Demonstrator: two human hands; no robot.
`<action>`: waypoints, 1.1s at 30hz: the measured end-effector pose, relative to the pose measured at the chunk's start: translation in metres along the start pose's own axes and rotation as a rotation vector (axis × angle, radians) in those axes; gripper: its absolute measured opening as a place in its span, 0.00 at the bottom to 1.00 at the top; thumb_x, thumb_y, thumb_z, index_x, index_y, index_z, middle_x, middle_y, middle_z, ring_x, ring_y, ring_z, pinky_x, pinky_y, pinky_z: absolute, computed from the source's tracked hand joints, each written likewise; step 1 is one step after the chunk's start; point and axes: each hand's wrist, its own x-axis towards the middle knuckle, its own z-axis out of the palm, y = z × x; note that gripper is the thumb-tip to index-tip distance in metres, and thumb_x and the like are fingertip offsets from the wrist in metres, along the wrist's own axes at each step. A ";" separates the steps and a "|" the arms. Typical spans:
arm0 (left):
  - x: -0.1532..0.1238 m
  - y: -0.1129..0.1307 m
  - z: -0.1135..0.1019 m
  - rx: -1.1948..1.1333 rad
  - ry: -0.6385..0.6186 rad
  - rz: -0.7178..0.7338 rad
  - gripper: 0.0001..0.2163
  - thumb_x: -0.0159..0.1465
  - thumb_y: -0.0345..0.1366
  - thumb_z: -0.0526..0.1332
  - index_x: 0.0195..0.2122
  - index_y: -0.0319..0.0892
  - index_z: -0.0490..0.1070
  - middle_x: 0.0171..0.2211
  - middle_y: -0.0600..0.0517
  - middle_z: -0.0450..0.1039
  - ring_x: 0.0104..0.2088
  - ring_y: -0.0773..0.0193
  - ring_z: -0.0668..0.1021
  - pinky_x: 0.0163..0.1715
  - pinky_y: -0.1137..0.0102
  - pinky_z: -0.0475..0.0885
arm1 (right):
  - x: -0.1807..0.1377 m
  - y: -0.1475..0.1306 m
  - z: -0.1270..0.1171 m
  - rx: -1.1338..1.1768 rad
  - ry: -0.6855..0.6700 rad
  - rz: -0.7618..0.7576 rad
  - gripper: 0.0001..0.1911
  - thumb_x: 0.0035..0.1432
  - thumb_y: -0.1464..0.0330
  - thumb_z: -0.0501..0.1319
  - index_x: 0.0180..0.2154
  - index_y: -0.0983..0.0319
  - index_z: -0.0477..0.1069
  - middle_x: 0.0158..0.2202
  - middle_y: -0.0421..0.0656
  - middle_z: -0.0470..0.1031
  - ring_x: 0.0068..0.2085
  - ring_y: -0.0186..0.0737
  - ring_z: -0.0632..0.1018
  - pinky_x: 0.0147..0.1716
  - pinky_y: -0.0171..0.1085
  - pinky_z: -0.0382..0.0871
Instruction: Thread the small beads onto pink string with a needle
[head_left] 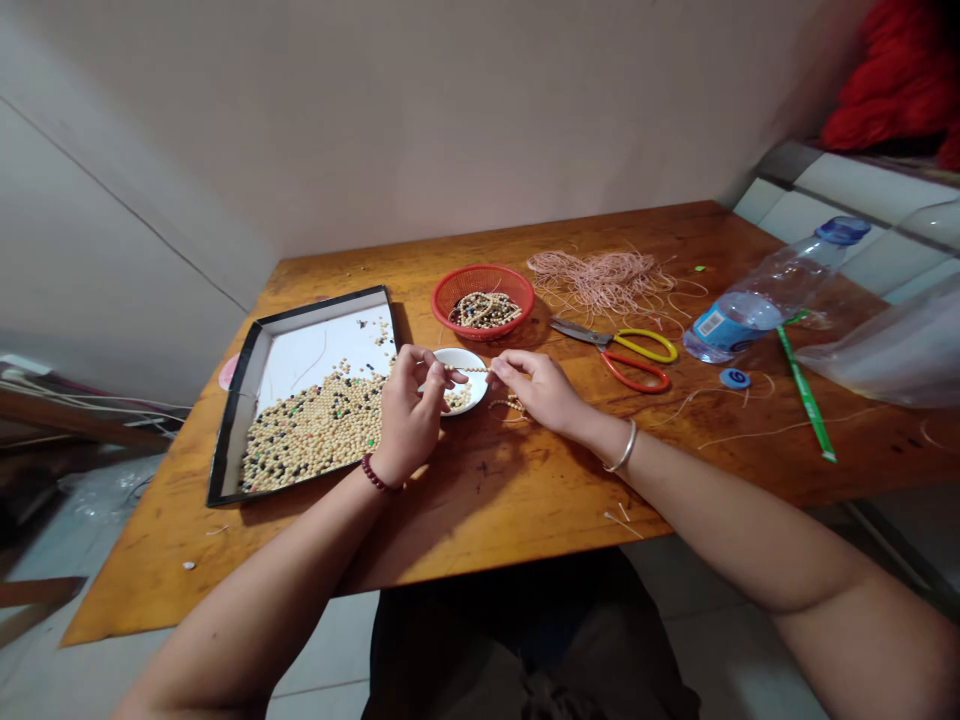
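A string of small cream beads (471, 370) is stretched between my two hands, above a white dish (469, 397) with loose beads in it. My left hand (414, 405) pinches one end, thumb against fingers. At the other end my right hand (534, 385) is closed on the string, and a beaded length hangs below it near the table. To the left lies a shallow black-edged box (304, 340) holding many cream beads with some dark and green ones. Behind the dish stands a red basket (482, 277) with beaded strings inside.
Scissors (616, 350) with yellow and red handles lie right of the basket, before a tangle of pink cord (596, 280). Farther right are a plastic bottle (757, 300), its blue cap (735, 379), a green stick (806, 395) and a clear bag (885, 345). The wooden table (480, 520) meets a wall behind.
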 end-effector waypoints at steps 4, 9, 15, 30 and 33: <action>-0.001 -0.001 0.001 0.019 0.010 0.009 0.11 0.66 0.44 0.55 0.34 0.43 0.59 0.26 0.53 0.71 0.20 0.71 0.71 0.16 0.78 0.66 | -0.002 0.001 0.000 -0.106 0.038 0.013 0.23 0.65 0.56 0.49 0.28 0.62 0.71 0.27 0.42 0.75 0.31 0.38 0.74 0.33 0.35 0.64; -0.001 -0.002 0.001 0.041 0.012 0.017 0.11 0.66 0.44 0.55 0.34 0.43 0.59 0.26 0.54 0.71 0.19 0.72 0.71 0.16 0.78 0.66 | -0.004 0.000 0.001 -0.138 0.052 -0.025 0.18 0.66 0.59 0.48 0.31 0.62 0.68 0.30 0.42 0.74 0.33 0.38 0.73 0.34 0.35 0.63; -0.002 -0.002 0.003 0.069 0.000 0.011 0.10 0.66 0.44 0.55 0.34 0.43 0.59 0.27 0.52 0.73 0.24 0.69 0.74 0.17 0.78 0.66 | -0.005 -0.002 0.002 -0.231 0.074 -0.043 0.12 0.66 0.65 0.48 0.32 0.60 0.63 0.30 0.42 0.70 0.33 0.38 0.70 0.34 0.35 0.60; -0.001 -0.001 0.001 0.137 -0.007 0.012 0.09 0.67 0.43 0.53 0.35 0.43 0.59 0.27 0.51 0.73 0.27 0.67 0.76 0.19 0.76 0.68 | -0.002 0.008 -0.002 -0.386 0.126 0.155 0.17 0.65 0.67 0.49 0.29 0.61 0.72 0.33 0.46 0.78 0.36 0.41 0.76 0.37 0.38 0.63; -0.001 -0.001 0.001 0.119 -0.019 0.015 0.09 0.67 0.42 0.53 0.34 0.43 0.59 0.27 0.52 0.73 0.29 0.66 0.78 0.20 0.76 0.69 | 0.000 0.008 -0.001 -0.256 0.111 0.086 0.17 0.65 0.67 0.48 0.34 0.62 0.75 0.39 0.46 0.78 0.42 0.42 0.76 0.43 0.38 0.65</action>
